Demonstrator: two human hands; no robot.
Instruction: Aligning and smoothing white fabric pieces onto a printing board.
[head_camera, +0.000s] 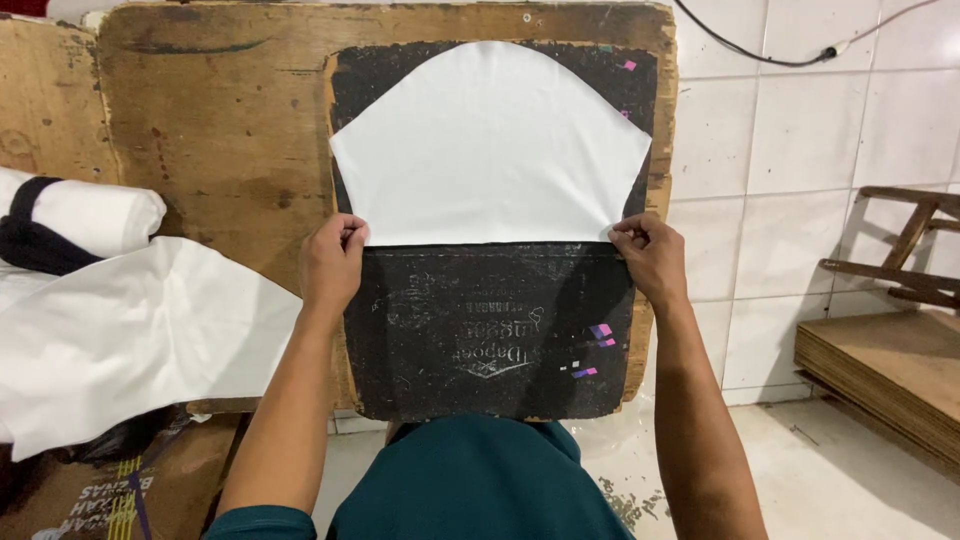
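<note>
White wall tiles (800, 130) back a worn wooden board (220, 130) topped by a black, ink-stained pad (490, 330). On the pad lies a white cloth piece (490, 150), curved at its far end, with its straight near edge running left to right across the pad. The left hand (333, 262) pinches that edge's left corner and the right hand (648, 258) pinches its right corner, both closed on the cloth, which stretches away from them. More white fabric (120, 340) is heaped well to the left.
</note>
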